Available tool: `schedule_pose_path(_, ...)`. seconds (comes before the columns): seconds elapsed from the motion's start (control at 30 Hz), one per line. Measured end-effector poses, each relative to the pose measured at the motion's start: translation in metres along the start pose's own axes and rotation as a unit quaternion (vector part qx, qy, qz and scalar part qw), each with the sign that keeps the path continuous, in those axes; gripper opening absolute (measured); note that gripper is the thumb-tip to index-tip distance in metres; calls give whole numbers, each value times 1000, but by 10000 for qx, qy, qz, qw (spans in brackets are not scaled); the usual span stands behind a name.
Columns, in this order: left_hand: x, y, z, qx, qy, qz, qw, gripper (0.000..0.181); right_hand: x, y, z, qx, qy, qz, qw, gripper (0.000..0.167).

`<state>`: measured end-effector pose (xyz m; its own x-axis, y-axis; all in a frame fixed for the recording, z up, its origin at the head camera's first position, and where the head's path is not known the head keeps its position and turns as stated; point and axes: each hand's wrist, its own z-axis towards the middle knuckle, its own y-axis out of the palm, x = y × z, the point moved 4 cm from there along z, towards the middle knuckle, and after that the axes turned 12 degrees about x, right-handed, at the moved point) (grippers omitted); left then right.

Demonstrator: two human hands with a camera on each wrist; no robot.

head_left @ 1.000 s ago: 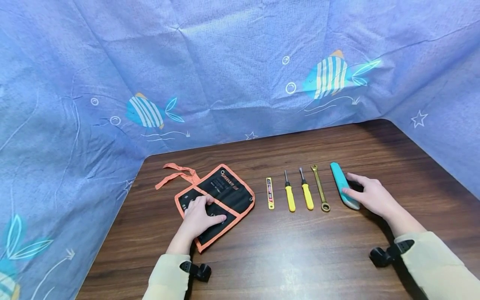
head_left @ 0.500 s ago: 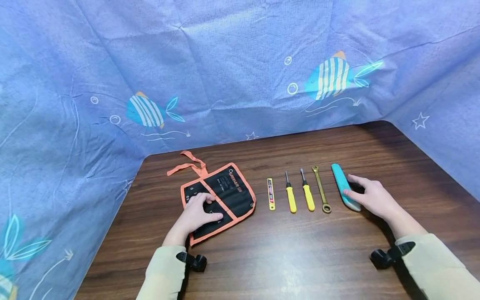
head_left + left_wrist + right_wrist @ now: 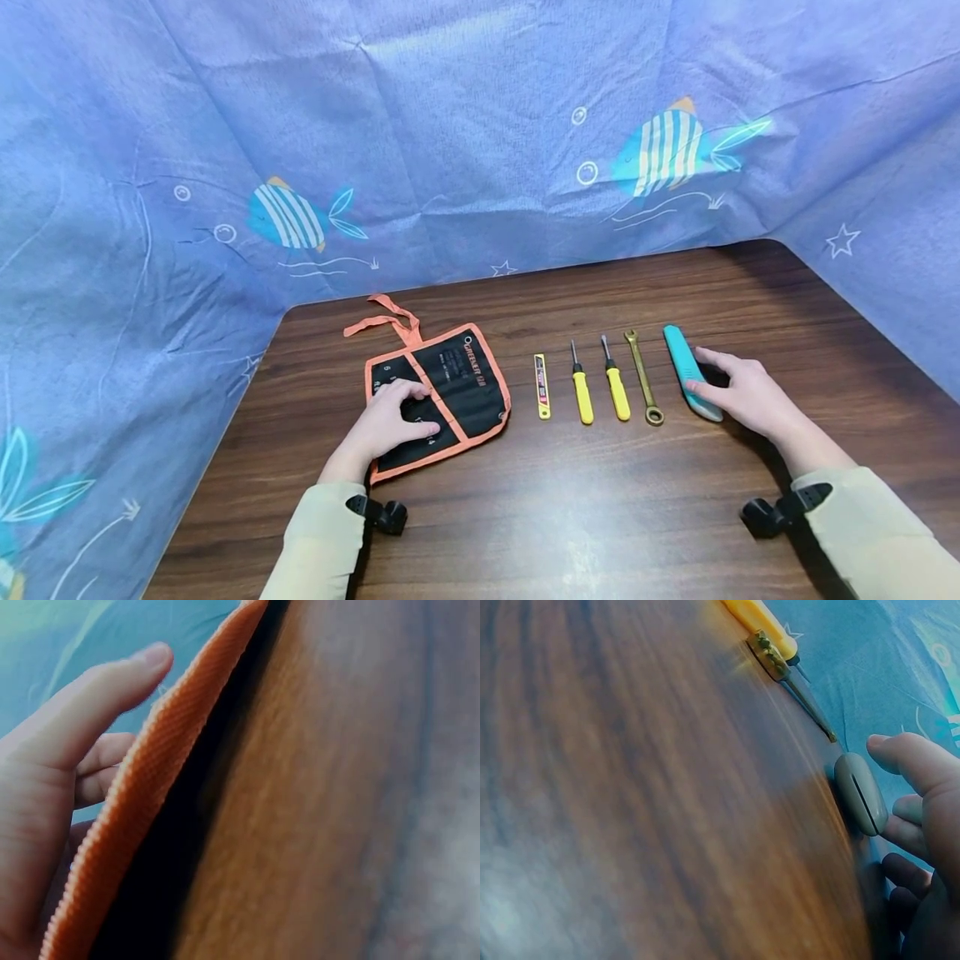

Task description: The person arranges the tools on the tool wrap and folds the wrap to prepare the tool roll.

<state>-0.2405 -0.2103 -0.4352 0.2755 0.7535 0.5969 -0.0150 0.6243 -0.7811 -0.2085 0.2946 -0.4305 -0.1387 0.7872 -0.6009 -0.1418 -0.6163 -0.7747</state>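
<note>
My left hand (image 3: 388,423) rests on a black tool pouch (image 3: 468,379) with orange edging, its thumb and fingers spread over the numbered pockets. In the left wrist view the thumb stands apart from the pouch's orange edge (image 3: 142,802). Over at the right, my right hand (image 3: 742,393) lies beside a teal utility knife (image 3: 681,358), thumb over one side and fingers at the other. Seen from the right wrist, a fingertip meets the knife's grey end (image 3: 861,793), while the thumb tip hovers off it. Any firm hold is not visible.
Between the hands lie a slim yellow printed strip (image 3: 542,387), two yellow-handled screwdrivers (image 3: 582,400) and a brass-coloured wrench (image 3: 642,375), side by side. Orange ties (image 3: 393,317) trail from the pouch. A blue fish-print cloth (image 3: 465,150) rises behind the wooden table (image 3: 510,517).
The pouch has turned clockwise under my left hand, its ties swinging right and away and its near corner shifting left. My left hand has drifted slightly left. The right hand stays by the knife.
</note>
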Motion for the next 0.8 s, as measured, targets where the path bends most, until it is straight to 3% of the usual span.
schedule_pose_path(0.1, 4, -1, 0, 68, 125, 171, 9998, 55, -1, 0, 1, 32, -28, -80, 10000, 73)
schedule_pose_path(0.3, 11, 0, -5, 275, 49, 462, 9985, 55, -3, 1, 3, 9, -55, -289, 9996, 75)
schedule_pose_path(0.57, 24, 4, -13, 480, 87, 321, 9983, 49, -4, -1, 2, 128, -57, -277, 9995, 65)
schedule_pose_path(0.8, 32, 10, -16, 383, 88, 180, 9991, 46, -5, 0, 4, 213, -77, -460, 9987, 73)
